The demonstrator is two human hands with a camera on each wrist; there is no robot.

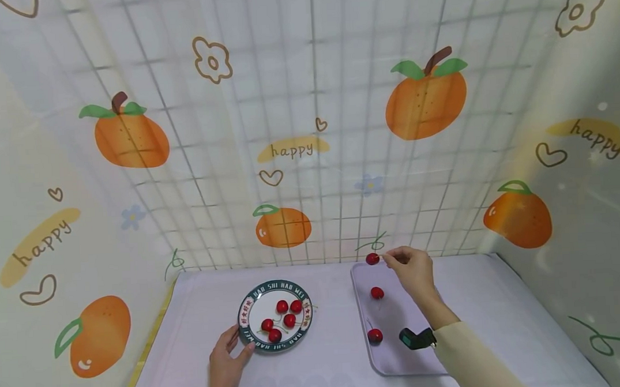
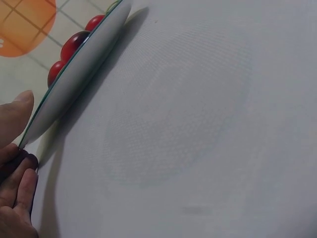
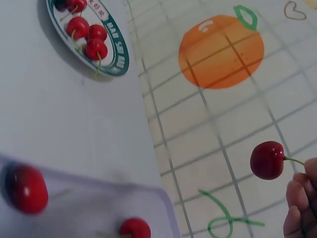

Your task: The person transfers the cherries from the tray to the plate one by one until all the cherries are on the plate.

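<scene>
A red cherry point(image 1: 372, 259) hangs sideways from its stem, which my right hand point(image 1: 411, 270) pinches between thumb and fingertips above the far edge of the lilac tray point(image 1: 401, 369). In the right wrist view that cherry point(image 3: 267, 160) is held clear of everything else. Two more cherries lie in the tray, one near its middle point(image 1: 377, 293) and one darker cherry point(image 1: 375, 336) nearer the front. My left hand point(image 1: 228, 359) holds the rim of a round plate point(image 1: 277, 348), thumb on top and fingers beneath. Several cherries point(image 1: 282, 306) with stems are on the plate.
A white cloth point(image 1: 326, 331) covers the table. Printed curtains with oranges point(image 1: 283, 227) close off the back and both sides, with a wire grid behind the back one. On my right wrist sits a small black device point(image 1: 417, 339) above the tray.
</scene>
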